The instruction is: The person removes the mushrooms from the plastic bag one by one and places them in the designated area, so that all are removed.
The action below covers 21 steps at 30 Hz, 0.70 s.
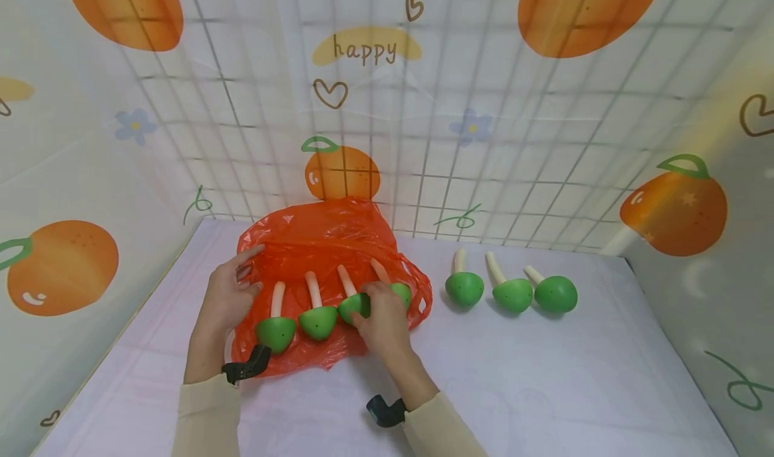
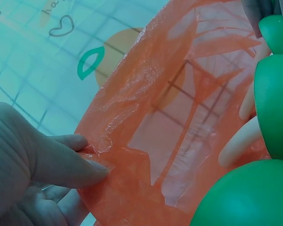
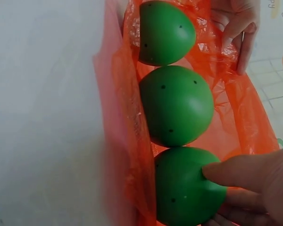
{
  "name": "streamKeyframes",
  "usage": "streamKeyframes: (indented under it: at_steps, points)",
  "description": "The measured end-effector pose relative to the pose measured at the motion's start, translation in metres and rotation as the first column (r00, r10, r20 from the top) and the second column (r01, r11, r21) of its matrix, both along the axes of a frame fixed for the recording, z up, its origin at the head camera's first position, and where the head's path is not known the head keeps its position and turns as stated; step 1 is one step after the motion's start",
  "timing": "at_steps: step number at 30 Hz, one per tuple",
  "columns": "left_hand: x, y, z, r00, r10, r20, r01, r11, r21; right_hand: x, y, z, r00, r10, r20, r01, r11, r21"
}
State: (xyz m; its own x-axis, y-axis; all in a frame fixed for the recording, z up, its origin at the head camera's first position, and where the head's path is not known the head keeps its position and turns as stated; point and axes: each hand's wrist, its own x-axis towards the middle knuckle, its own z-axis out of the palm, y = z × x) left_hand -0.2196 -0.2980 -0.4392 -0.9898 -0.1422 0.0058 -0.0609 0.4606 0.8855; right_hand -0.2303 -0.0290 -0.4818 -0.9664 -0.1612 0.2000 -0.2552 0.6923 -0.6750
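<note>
At the far left, the left hand (image 1: 225, 296) pinches the edge of the red bag (image 1: 326, 220) between thumb and fingers. The plastic looks thin, so a too strong pull could tear it, or the edge could slip away and fall over what lies there. Next come 4 mushrooms in a row on the red plastic. The 1st mushroom (image 1: 276, 334) and the 2nd mushroom (image 1: 318, 322) are not gripped – their caps are round, and a jerk of the bag could roll them over its loose near edge. The right hand (image 1: 387, 316) holds the 3rd mushroom (image 1: 351, 307) by its cap, with thumb and fingers around it. This smooth cap may slide out, or a sideways push may knock its neighbours. The 4th mushroom (image 1: 402, 296), partly hidden behind this hand, is probably the easiest to push off the bag. Further right, 3 loose mushrooms (image 1: 512, 296) lie on the table (image 1: 544, 383) – a careless sleeve could set them rolling.
</note>
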Motion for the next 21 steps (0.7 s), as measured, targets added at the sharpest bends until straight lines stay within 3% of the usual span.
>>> streamKeyframes:
  at_steps: [21]
  points:
    - [-0.0010, 0.0003, -0.0011, 1.000, -0.002, 0.010, 0.002, 1.000, -0.001, -0.0020, 0.0015, -0.0044, 1.000, 0.010, 0.005, -0.010, 0.999, 0.046]
